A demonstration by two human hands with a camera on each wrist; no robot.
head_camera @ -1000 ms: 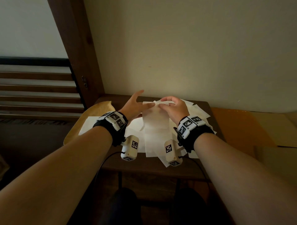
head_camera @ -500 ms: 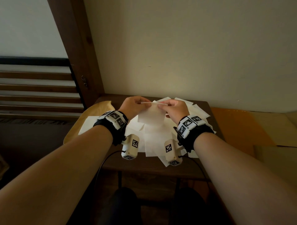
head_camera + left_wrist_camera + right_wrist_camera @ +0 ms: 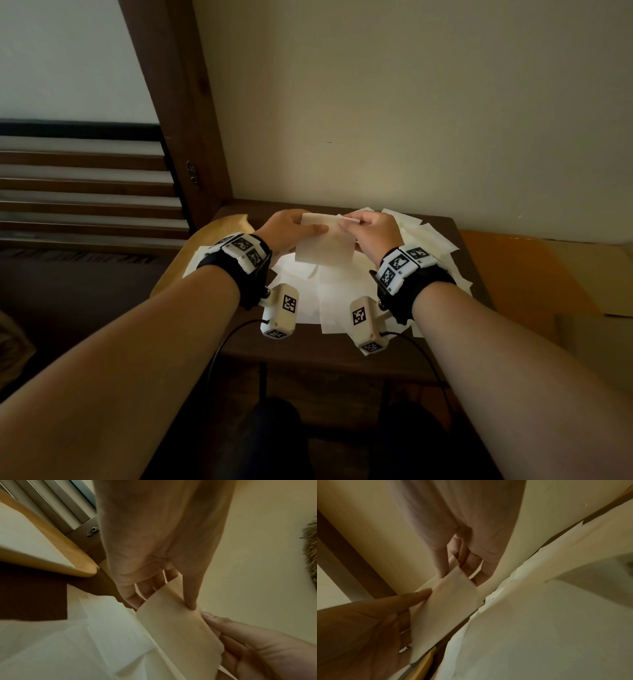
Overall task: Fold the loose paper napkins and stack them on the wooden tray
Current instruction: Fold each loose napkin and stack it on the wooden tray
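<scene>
I hold a folded white paper napkin [image 3: 325, 245] up above the table with both hands. My left hand [image 3: 291, 229] pinches its upper left edge, thumb in front and fingers behind; the thumb tip [image 3: 191, 601] presses the paper. My right hand [image 3: 368, 228] pinches the upper right corner between thumb and fingers [image 3: 440, 566]. Several loose napkins [image 3: 308, 301] lie spread on the dark table below. The light wooden tray [image 3: 226, 228] sits at the table's left, with a white napkin [image 3: 25, 538] lying on it.
The small dark wooden table [image 3: 308, 353] stands against a beige wall [image 3: 411, 120]. A dark wooden frame [image 3: 171, 113] and slatted panel [image 3: 85, 185] rise at the left. An orange-brown surface [image 3: 520, 267] adjoins the table's right side.
The long hanging napkin has been folded up to a short rectangle. My left hand went from spread fingers to a pinch on its upper edge. Both hands stay at the same height.
</scene>
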